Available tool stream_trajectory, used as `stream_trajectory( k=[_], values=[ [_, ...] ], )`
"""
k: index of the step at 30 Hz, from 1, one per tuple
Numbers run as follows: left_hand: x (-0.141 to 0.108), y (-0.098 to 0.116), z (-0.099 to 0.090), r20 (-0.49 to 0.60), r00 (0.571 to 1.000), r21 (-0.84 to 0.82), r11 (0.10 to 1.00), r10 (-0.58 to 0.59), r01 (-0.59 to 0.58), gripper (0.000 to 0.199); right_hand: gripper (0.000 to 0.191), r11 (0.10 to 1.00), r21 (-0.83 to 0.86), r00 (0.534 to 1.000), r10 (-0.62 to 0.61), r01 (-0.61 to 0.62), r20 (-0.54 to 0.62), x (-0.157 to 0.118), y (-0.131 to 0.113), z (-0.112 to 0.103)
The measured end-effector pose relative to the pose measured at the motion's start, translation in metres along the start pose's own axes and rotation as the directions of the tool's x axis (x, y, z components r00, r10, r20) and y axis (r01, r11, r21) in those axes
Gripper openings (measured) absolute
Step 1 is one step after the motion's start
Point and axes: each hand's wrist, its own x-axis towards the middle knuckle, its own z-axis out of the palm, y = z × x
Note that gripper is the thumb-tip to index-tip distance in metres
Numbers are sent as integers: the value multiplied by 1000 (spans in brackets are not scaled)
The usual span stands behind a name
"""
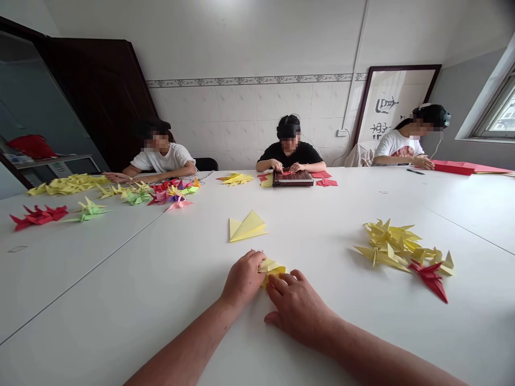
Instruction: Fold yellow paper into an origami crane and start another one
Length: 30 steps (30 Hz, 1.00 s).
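Observation:
A partly folded yellow paper [274, 267] lies on the white table between my two hands. My left hand [244, 277] holds its left edge, with the fingers closed on it. My right hand [295, 305] rests on its lower right side, fingertips touching the paper and thumb apart below. My fingers hide part of the folds. Just beyond my hands lies another folded yellow sheet [248, 226], flat on the table and touched by neither hand.
Yellow paper cranes [392, 241] and a red crane [430, 279] lie at the right. Colourful cranes [173, 193] and red ones [39, 216] are at the left. Three people sit across the table [322, 214], one at a paper trimmer [293, 179].

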Motion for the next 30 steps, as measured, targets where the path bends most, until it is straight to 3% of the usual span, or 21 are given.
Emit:
stream_trajectory(
  k=[4, 8, 12, 15, 18, 21, 25, 30],
  values=[
    [3, 4, 2, 1, 1000, 17, 1000, -22, 22, 18, 39, 998, 53, 999, 33, -34, 16, 0, -2, 0],
    [0, 3, -1, 36, 999, -80, 997, 10, -7, 16, 42, 987, 143, 998, 66, -67, 6, -1, -4, -5],
    [-3, 0, -4, 86, 996, -203, 978, -19, 36, 17, 21, 969, 220, 991, 128, -116, -41, -2, 7, -5],
    [-2, -1, -5, 110, 993, -225, 973, -30, 54, 21, 16, 913, 280, 916, 355, -297, -186, -1, 23, 2],
    [1, -1, -3, 129, 992, -237, 971, -1, 32, 24, 34, 841, 367, 856, 485, -399, -181, 4, 38, 12],
    [3, -2, -1, 130, 991, -238, 971, 16, 16, 24, 40, 820, 395, 867, 488, -415, -103, 14, 45, 17],
    [5, -1, -2, 121, 993, -239, 970, -9, 38, 25, 24, 852, 353, 901, 431, -385, -56, 29, 43, 17],
    [7, -4, -3, 140, 990, -269, 963, 8, 30, 25, 22, 871, 278, 899, 435, -406, -48, 40, 42, 18]
  ],
)
